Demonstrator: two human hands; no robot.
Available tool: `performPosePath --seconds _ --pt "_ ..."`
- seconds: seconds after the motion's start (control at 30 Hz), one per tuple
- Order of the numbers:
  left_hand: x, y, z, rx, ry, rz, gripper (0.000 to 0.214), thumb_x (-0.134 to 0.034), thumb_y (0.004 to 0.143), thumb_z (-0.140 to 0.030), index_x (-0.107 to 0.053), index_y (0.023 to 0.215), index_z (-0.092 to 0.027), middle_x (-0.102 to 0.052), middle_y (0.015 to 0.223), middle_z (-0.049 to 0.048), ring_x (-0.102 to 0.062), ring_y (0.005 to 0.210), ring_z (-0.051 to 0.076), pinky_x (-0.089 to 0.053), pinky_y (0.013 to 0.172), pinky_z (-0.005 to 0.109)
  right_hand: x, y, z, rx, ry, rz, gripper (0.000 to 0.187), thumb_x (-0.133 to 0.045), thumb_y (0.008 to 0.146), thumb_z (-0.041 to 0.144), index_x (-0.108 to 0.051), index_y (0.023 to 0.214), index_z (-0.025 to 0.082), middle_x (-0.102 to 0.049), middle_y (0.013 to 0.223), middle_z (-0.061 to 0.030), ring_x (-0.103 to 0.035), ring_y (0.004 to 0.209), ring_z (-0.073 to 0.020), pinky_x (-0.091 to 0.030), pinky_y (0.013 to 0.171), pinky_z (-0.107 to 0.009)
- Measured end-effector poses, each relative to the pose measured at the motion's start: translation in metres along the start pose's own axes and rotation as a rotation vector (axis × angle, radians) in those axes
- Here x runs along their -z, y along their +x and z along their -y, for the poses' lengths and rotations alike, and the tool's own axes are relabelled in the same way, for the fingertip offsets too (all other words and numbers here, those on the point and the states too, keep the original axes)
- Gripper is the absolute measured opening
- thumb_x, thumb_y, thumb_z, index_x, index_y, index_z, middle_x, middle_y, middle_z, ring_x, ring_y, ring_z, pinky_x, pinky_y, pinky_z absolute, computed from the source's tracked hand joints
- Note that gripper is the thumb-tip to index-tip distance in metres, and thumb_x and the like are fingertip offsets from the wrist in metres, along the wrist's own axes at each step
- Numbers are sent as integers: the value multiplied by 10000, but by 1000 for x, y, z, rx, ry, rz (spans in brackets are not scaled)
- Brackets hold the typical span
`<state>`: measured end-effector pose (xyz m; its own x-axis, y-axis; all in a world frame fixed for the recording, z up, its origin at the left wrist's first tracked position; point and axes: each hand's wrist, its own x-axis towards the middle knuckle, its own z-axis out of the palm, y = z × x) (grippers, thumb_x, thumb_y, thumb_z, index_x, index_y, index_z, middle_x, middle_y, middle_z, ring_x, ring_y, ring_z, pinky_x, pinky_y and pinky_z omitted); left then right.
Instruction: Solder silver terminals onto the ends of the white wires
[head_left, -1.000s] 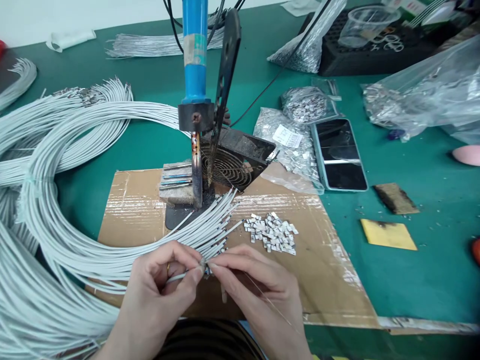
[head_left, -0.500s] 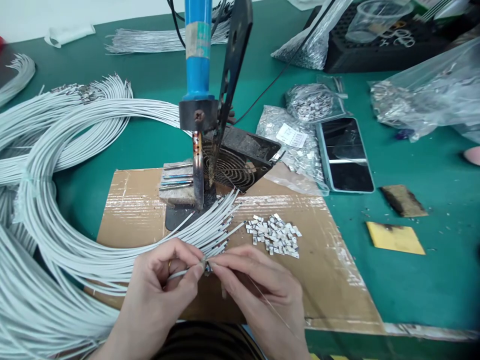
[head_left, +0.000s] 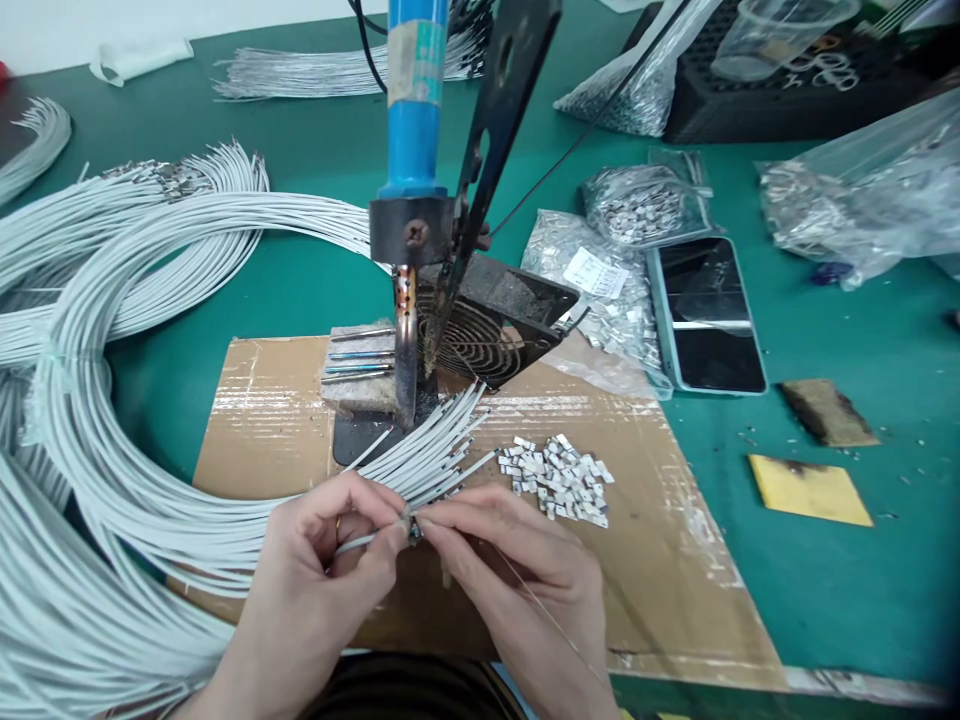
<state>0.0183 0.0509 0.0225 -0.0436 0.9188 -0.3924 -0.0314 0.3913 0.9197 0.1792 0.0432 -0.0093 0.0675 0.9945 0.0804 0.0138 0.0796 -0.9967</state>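
My left hand (head_left: 315, 590) pinches the end of one white wire (head_left: 358, 543) between thumb and forefinger. My right hand (head_left: 525, 590) pinches a small metal terminal (head_left: 412, 530) against that wire end; the fingertips of both hands meet over the cardboard sheet (head_left: 660, 590). A thin strand of solder wire (head_left: 540, 610) runs back under my right hand. Just beyond my fingers lie the fanned ends of a white wire bundle (head_left: 427, 450) and a small pile of loose terminals (head_left: 559, 478). A blue-handled soldering iron (head_left: 409, 190) stands upright in its stand, tip down, behind the bundle.
Large coils of white wire (head_left: 112, 330) fill the left of the green table. A small black fan (head_left: 480, 330) sits behind the iron. Bags of terminals (head_left: 600, 290), a phone (head_left: 709, 315), a yellow sponge (head_left: 810, 488) and a brown pad (head_left: 825, 412) lie to the right.
My hands stay pinched together at the same spot on the wire end. The view has shifted slightly, so the table items sit a little further right and the iron stand looms closer.
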Motion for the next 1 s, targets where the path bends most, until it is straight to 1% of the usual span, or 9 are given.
performPosePath --seconds 0.1,0.17,0.27,0.33,0.43,0.53,0.6,0.77,1.0 --pt "0 2 2 -13 -11 27 145 -781 821 -121 -758 697 -192 -739 791 27 -611 669 119 -409 514 168 1 -3 -3 15 -78 -16 240 -761 951 165 -867 1026 366 -765 836 39 -684 656 -93 -554 598 -162" --pt "-2 4 1 -14 -28 8 141 -787 819 -126 -755 695 -184 -730 778 25 -618 679 121 -432 543 169 2 -6 -6 21 -132 -18 238 -630 1053 237 -834 1120 340 -730 887 15 -666 676 -100 -559 630 -187" --pt "-6 7 -2 -8 -33 -60 145 -818 786 -126 -737 672 -167 -712 779 10 -593 654 91 -432 571 151 4 -10 -8 7 -141 -6 361 -406 1143 280 -730 1300 301 -683 909 -6 -630 661 -116 -545 627 -228" --pt "-8 9 -4 -1 -32 -93 150 -838 760 -127 -726 665 -158 -712 799 4 -573 636 70 -417 569 137 3 -12 -7 -35 -153 -37 335 -399 1145 299 -647 1368 274 -691 913 -6 -615 666 -131 -527 631 -250" --pt "-8 12 -7 1 -44 -114 160 -853 744 -141 -714 667 -150 -710 813 3 -541 610 53 -388 549 127 1 -10 -1 -107 -218 -102 212 -439 1123 319 -640 1109 252 -641 839 10 -572 672 -147 -458 611 -273" --pt "-5 15 -7 -29 -41 -114 158 -838 774 -158 -712 679 -151 -714 822 3 -508 585 43 -366 528 119 -2 -4 5 -60 -241 -74 292 -441 1104 276 -509 821 246 -516 753 31 -499 663 -144 -407 616 -271" --pt "-3 18 -6 -66 -36 -105 159 -817 811 -171 -720 687 -156 -721 836 6 -503 577 41 -385 529 115 -3 1 8 -4 -230 -50 290 -458 1088 234 -496 801 242 -551 806 30 -529 717 -138 -433 676 -254" --pt "-3 24 -5 -115 -45 -93 155 -783 860 -157 -739 712 -167 -739 842 5 -551 586 44 -449 564 108 -8 7 6 49 -185 -89 204 -585 1037 183 -582 848 259 -732 1106 6 -682 1050 -155 -492 905 -257" --pt "-10 30 -12 -113 -67 -81 145 -783 853 -152 -743 715 -170 -754 827 -1 -548 546 39 -444 529 114 -12 11 8 25 -139 -150 214 -653 1000 142 -615 826 261 -821 1113 2 -782 1011 -153 -551 890 -260"
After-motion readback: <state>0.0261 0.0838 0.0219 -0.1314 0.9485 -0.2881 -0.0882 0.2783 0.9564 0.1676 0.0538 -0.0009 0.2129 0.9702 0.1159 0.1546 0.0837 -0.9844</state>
